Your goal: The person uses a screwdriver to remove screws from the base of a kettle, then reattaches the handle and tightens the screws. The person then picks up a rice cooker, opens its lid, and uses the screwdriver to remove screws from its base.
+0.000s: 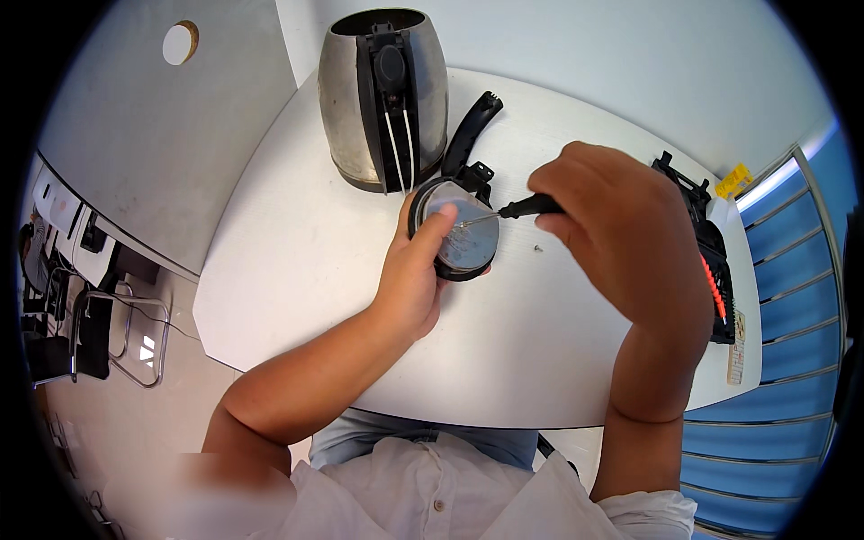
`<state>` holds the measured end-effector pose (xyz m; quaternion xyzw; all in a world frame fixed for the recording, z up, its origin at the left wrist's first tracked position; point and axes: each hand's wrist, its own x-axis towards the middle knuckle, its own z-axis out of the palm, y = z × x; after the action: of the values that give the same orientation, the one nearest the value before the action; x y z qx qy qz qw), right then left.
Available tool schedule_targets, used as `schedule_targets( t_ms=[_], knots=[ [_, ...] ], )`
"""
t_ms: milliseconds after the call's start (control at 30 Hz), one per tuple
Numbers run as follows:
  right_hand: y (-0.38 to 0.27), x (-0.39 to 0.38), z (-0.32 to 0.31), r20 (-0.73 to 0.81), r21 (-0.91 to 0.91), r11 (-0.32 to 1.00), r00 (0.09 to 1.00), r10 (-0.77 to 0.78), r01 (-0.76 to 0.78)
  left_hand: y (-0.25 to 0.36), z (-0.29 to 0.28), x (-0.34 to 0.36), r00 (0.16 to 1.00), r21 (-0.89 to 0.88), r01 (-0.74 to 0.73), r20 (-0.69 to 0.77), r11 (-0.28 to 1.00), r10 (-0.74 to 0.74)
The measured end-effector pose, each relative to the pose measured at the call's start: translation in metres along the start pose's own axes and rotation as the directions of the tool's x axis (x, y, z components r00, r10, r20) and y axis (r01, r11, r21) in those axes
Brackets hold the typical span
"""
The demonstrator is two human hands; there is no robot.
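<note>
My left hand point(411, 281) grips a round kettle lid point(477, 247) with a black rim and a scratched, shiny grey disc, its thumb lying across the disc. My right hand point(621, 225) is closed around the black handle of a screwdriver point(533, 207). The thin metal shaft reaches left over the lid, with its tip close to my left thumb; whether it sits in a screw is too small to tell. A black hinge piece point(477, 176) sticks up at the lid's far edge. To the right on the table lies a small screw point(538, 248).
Behind the lid stands a steel kettle body point(342, 108), open at the top, with two white wires hanging down its black strip. A curved black handle point(470, 133) lies beside it. At the right of the white table point(297, 261) are a black tool case point(715, 243) and an orange-red tool point(714, 288).
</note>
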<state>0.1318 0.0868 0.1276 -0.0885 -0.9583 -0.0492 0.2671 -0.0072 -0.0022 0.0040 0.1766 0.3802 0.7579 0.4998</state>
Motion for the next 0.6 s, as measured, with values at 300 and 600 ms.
schedule_targets(
  t_ms=[300, 600],
  knots=[
    [0.001, -0.001, 0.005, 0.041, 0.034, 0.999, 0.999, 0.026, -0.027, 0.002, 0.005, -0.005, 1.0, 0.027, -0.03, -0.002, 0.999, 0.03],
    [0.004, -0.003, 0.002, 0.094, 0.096, 0.992, 0.993, 0.076, -0.085, -0.002, 0.005, -0.005, 0.999, 0.05, -0.042, -0.002, 0.998, 0.042]
  ],
)
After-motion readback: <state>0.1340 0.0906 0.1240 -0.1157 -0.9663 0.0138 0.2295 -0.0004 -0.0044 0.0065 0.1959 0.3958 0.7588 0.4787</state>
